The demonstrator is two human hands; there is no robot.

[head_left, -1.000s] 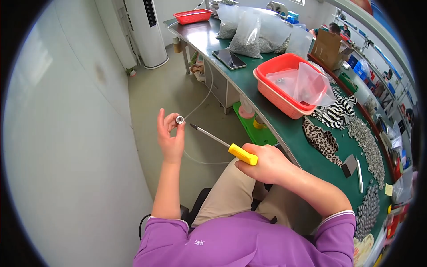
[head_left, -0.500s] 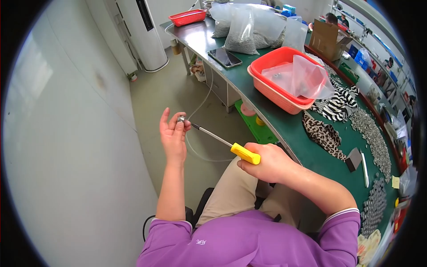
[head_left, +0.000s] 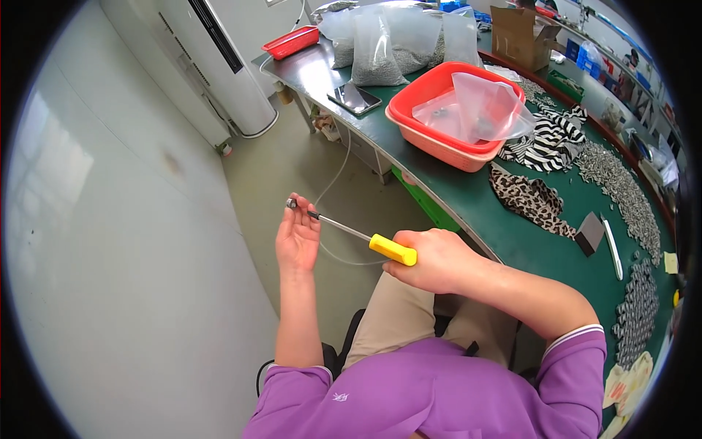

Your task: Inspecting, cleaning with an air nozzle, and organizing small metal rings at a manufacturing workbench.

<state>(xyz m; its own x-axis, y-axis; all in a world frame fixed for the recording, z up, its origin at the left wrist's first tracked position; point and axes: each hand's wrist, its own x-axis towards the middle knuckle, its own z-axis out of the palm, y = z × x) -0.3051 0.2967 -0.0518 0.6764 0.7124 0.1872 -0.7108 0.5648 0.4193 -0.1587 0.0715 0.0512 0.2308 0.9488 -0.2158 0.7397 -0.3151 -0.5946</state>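
Note:
My right hand (head_left: 433,259) grips the yellow handle of a screwdriver (head_left: 369,240) whose thin metal shaft points left. The shaft's tip meets a small round metal part (head_left: 292,203) that my left hand (head_left: 296,238) pinches at its fingertips, palm turned up. Both hands are held over the floor, left of the green work table (head_left: 504,227). I sit with purple sleeves and beige trousers showing below.
On the table stand a red basket (head_left: 439,139) holding a clear plastic bag, filled clear bags (head_left: 376,47), a phone (head_left: 352,97), striped and leopard-print cloths, a heap of small metal parts (head_left: 621,194) and a cardboard box. A white standing unit (head_left: 219,66) is at the back.
My left hand has lowered its fingers and turned palm up while keeping the small part. The view has shifted a little; the screwdriver stays against the part.

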